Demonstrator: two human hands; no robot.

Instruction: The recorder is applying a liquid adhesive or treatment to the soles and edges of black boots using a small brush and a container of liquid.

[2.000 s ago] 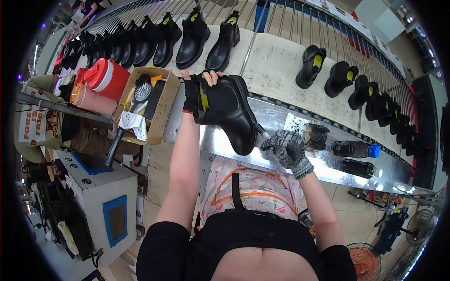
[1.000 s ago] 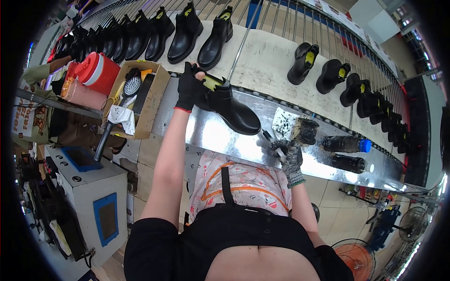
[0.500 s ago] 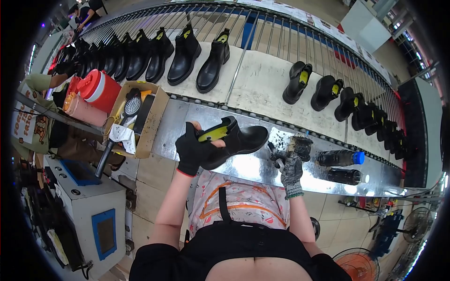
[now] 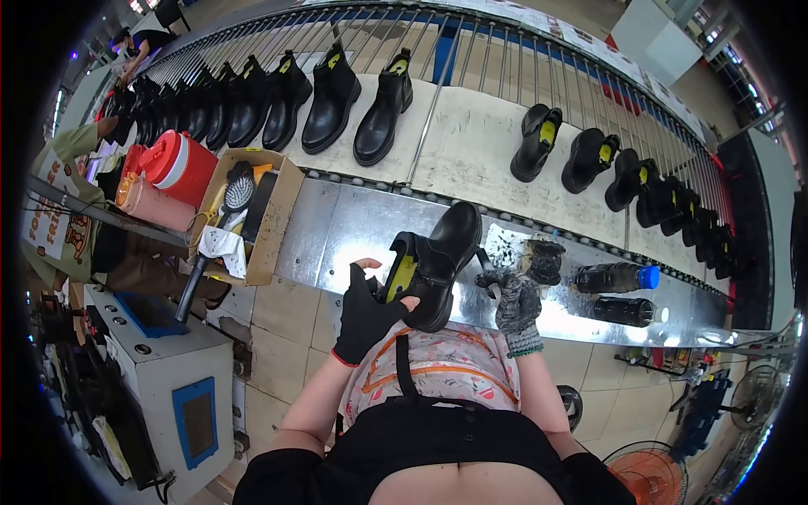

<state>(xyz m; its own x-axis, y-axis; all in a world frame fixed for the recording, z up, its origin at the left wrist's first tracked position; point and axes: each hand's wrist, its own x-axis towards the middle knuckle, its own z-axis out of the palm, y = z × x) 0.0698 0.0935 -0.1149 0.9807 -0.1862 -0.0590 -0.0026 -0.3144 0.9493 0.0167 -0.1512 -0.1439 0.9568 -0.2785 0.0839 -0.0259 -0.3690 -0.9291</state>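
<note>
My left hand (image 4: 368, 313), in a black fingerless glove, is closed on a black ankle boot (image 4: 446, 252) by its opening, where a yellow-green insole shows. The boot is tilted above the near edge of the metal ledge (image 4: 320, 220), its toe pointing away and to the right. In a grey knitted glove, my right hand (image 4: 518, 307) is closed round a small brush (image 4: 484, 259) with a dark tip. That tip is close beside the boot's right side; whether they touch I cannot tell. A black-smeared holder (image 4: 543, 263) sits just beyond my right hand.
Two bottles of dark liquid, one blue-capped (image 4: 619, 279) and one white-capped (image 4: 627, 311), lie to the right. Black boots (image 4: 383, 118) line the conveyor (image 4: 459, 139). A cardboard box (image 4: 282, 198) of tools and a red jug (image 4: 181, 164) stand left, near another person (image 4: 63, 206).
My left hand has turned the boot so its toe swings from right to pointing away. My right hand has drawn the brush back from the black-smeared holder toward the boot.
</note>
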